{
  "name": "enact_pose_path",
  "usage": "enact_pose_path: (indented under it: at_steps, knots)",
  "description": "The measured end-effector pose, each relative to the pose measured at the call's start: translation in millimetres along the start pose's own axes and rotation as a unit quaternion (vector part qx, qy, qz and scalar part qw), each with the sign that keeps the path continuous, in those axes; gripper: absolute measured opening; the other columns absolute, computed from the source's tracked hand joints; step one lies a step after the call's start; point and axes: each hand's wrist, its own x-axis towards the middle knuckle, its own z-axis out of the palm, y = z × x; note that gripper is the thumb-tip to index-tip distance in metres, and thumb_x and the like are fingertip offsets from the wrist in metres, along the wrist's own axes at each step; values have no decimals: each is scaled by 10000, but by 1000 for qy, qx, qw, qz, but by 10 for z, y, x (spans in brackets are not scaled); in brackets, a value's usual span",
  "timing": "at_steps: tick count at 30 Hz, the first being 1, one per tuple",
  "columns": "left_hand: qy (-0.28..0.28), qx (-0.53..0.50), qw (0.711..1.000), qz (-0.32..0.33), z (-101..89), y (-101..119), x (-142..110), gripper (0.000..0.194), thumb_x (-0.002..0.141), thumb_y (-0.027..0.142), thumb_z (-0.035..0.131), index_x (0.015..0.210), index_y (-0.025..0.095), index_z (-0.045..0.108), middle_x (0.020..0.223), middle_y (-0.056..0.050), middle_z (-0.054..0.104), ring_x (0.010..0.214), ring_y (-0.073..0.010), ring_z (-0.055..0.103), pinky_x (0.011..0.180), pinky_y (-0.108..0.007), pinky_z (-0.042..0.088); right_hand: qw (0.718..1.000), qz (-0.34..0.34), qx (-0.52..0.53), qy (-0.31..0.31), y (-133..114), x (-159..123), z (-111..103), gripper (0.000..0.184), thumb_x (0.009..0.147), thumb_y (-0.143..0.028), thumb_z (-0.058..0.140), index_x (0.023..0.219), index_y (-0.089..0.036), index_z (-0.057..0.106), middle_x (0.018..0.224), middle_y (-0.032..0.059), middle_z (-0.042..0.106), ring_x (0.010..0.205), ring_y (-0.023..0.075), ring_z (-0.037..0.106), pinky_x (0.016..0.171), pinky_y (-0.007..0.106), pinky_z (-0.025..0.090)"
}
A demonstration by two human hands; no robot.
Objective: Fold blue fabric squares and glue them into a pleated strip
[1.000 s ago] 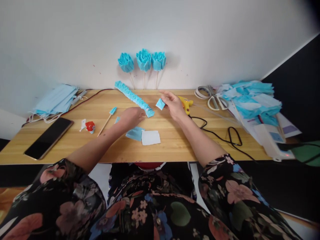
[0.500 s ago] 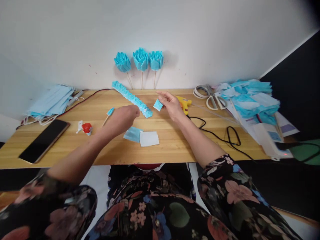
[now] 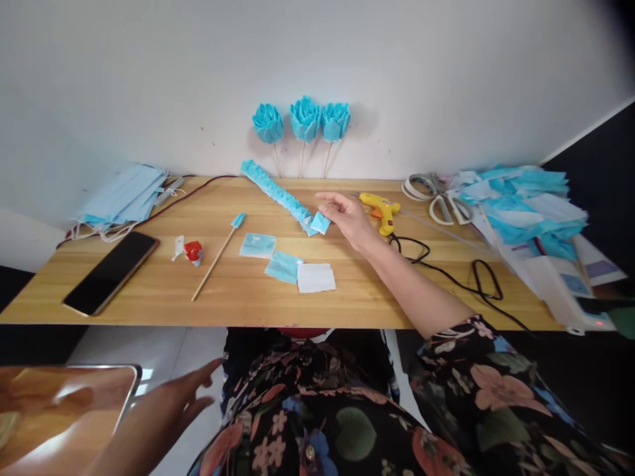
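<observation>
Pinching a square (image 3: 321, 223) at the strip's (image 3: 278, 194) near right end

Right hand (image 3: 347, 219): thumb and fingertips closed on the square, above the table (image 3: 268, 303); contact with the strip unclear. Left hand (image 3: 191, 395): off the near edge, left; fingers loosely spread, gripping nothing. Glue gun (image 3: 381, 210) just right of the right hand. Three flowers (image 3: 304, 120) upright on sticks at the far wall. Left of centre, a blue-tipped stick (image 3: 215, 262); right of it, three flat patches (image 3: 284, 266). Phone (image 3: 112, 272) at left, scissors (image 3: 443, 199) far right.

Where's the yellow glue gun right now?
In the head camera view, the yellow glue gun lies on the table, right of centre, between the right hand and the scissors.
</observation>
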Motion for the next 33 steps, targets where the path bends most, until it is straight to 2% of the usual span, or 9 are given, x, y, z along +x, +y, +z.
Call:
enact_pose_path:
  at_steps: [2, 4, 7, 11, 15, 17, 20, 27, 33]
  knots:
    - [72, -69, 994, 43, -267, 329, 186, 395, 923, 493, 524, 1208, 312, 728, 920, -56, 800, 682, -218, 720, 676, -316, 567, 999, -16, -28, -27, -91, -23, 85, 404, 819, -457, 731, 1131, -203, 695, 718, -25, 650, 652, 123, 600, 611, 261, 494]
    - [128, -128, 978, 102, -572, 696, 489, 321, 918, 482, 571, 1056, 273, 771, 963, -57, 790, 762, -198, 711, 714, -285, 558, 997, -23, -57, -50, -202, -49, 165, 377, 831, -426, 721, 1137, -209, 695, 706, -32, 640, 642, 120, 589, 594, 253, 484]
    - [187, -216, 945, 156, -900, 1145, 1064, 338, 889, 473, 608, 1002, 200, 771, 890, -74, 762, 698, -169, 662, 603, -249, 518, 994, -30, -88, -66, -371, -101, 246, 361, 839, -383, 708, 1158, -213, 694, 670, -49, 606, 618, 110, 561, 581, 243, 471]
    - [153, -305, 925, 170, -1058, 1530, 1674, 386, 833, 419, 664, 1108, 158, 739, 904, -64, 739, 517, -99, 550, 519, -246, 488, 994, -36, -97, -43, -489, -176, 270, 368, 852, -377, 680, 1178, -207, 683, 697, -42, 648, 628, 117, 583, 592, 247, 482]
    - [80, -370, 913, 156, -1110, 1803, 1893, 232, 819, 310, 698, 1003, 182, 756, 713, -14, 683, 500, -96, 528, 479, -228, 431, 996, -37, -81, 0, -434, -223, 242, 375, 840, -384, 685, 1174, -213, 676, 688, -38, 658, 630, 132, 597, 608, 264, 505]
    - [69, -397, 904, 141, -1125, 1899, 1949, 92, 837, 259, 683, 820, 187, 738, 623, 2, 630, 497, -89, 502, 472, -220, 401, 997, -35, -74, 8, -377, -226, 223, 384, 834, -397, 693, 1172, -215, 675, 681, -37, 649, 623, 137, 595, 606, 271, 507]
    - [66, -424, 895, 122, -1138, 1978, 2069, 207, 865, 183, 651, 658, 174, 646, 559, 19, 569, 477, -69, 466, 469, -209, 370, 996, -39, -77, 13, -315, -179, 169, 398, 840, -444, 695, 1170, -222, 679, 668, -39, 624, 611, 136, 580, 610, 278, 507]
    - [81, -467, 871, 125, -1244, 2016, 2331, 270, 897, 150, 625, 630, 156, 587, 539, 20, 565, 462, -59, 476, 466, -202, 351, 993, -26, -34, 106, -306, 123, -105, 477, 813, -635, 668, 1047, -220, 677, 780, -5, 670, 666, 110, 591, 667, 258, 513]
    - [92, -485, 860, 128, -1221, 1918, 2496, 223, 821, 232, 716, 632, 157, 624, 556, 13, 587, 465, -59, 470, 463, -201, 337, 989, -18, -80, 126, -66, 131, -129, 413, 872, -599, 601, 754, -202, 609, 549, -51, 506, 543, 98, 482, 574, 242, 416]
